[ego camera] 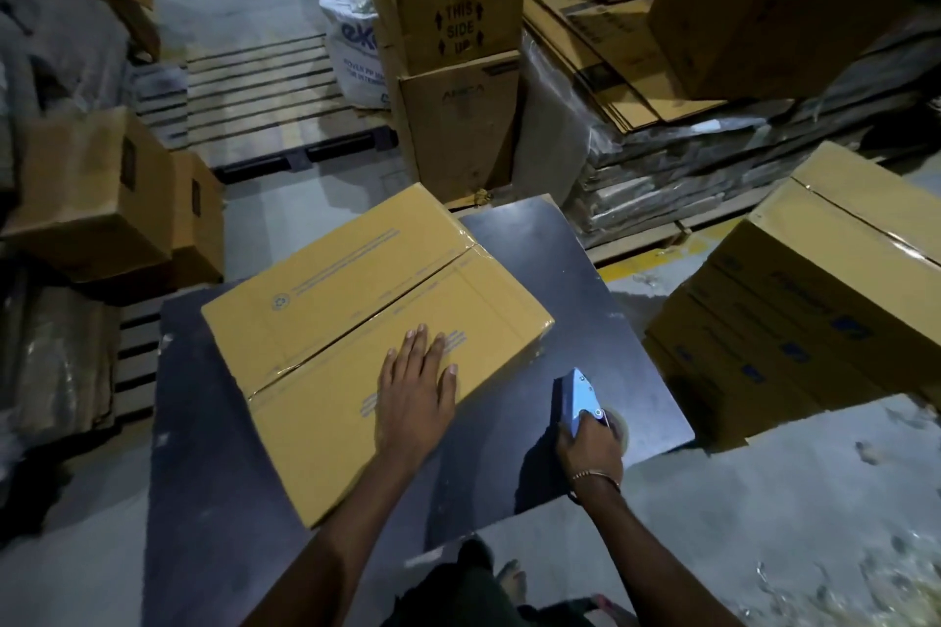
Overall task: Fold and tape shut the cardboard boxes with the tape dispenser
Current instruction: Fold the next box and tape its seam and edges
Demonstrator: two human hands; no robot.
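Box seam looked taped; your left hand lay flat on it, right hand gripped the tape dispenser. Other boxes possibly left.

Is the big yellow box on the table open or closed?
Closed. The box has both top flaps folded flat, meeting at a middle seam. The left hand rests flat on it.

A closed tan cardboard box is lying flat and askew across the dark table's left side; a blue tape dispenser is sitting toward its right edge.
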